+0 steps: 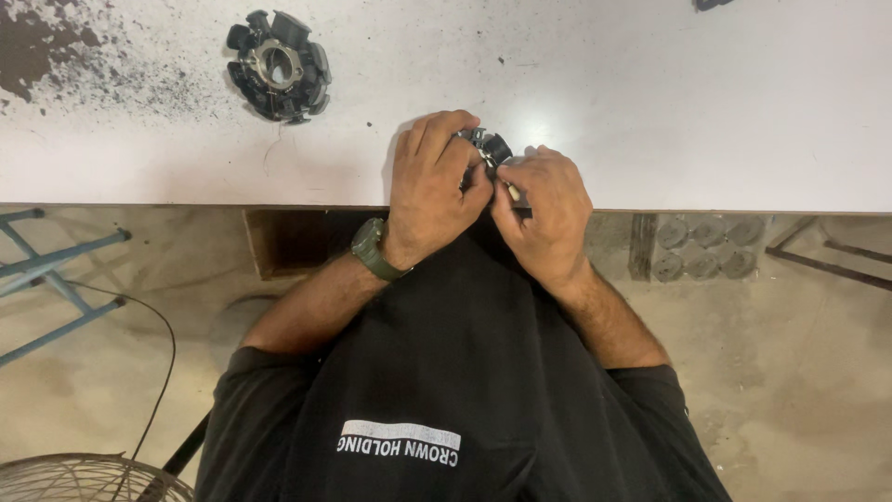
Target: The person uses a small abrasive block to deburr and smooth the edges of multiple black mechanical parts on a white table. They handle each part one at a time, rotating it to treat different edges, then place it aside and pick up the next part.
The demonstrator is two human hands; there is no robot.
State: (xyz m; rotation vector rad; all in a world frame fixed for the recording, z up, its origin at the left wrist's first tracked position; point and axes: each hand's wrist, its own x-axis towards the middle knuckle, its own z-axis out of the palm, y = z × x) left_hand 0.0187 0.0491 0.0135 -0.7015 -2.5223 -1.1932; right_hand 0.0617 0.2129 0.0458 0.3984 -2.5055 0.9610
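At the near edge of the white counter [650, 112], the left hand [432, 191] clamps its grip on a small black stator [490, 146] while the right hand [544, 214] pinches a thin tool [514, 193] against it, work that next calls for steady prying.

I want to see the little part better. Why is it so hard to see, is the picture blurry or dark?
Head view: sharp enough, lit evenly; the white table glares faintly. The small black part hides behind the left hand and right hand, in their soft shadow. The black toothed ring shows clearly.
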